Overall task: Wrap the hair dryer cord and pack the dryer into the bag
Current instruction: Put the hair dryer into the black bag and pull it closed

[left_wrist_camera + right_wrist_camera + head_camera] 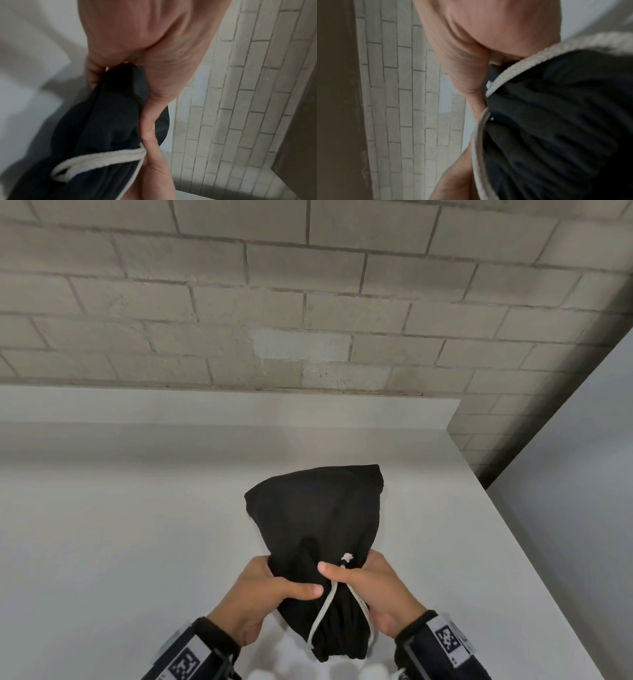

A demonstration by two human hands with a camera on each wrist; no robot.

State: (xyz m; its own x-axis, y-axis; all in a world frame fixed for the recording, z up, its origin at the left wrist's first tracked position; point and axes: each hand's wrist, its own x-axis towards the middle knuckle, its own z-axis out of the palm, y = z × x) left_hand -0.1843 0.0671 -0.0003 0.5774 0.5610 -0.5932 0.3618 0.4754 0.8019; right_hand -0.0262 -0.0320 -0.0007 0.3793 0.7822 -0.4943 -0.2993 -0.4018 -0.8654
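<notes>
Lower centre of the head view: both hands hold the gathered neck of a black drawstring bag. The left hand has a closed grip around the left side of the neck, thumb laid across the front of the fabric. The right hand has a closed grip on the right side, its thumb pressing the white drawstring against the bag just below the cord's knot. The drawstring hangs in a loop down over the bunched mouth, which points toward the bottom edge of the frame. Both wrists carry dark bands with printed square markers.

The bag's body bulges above the hands, toward mid-frame, over the white bench; whether it rests on the surface cannot be told. The hair dryer itself is not visible; the bag's contents are hidden.

Upper frame: a grey brick wall behind the bench. The wrist views are blurred.
</notes>
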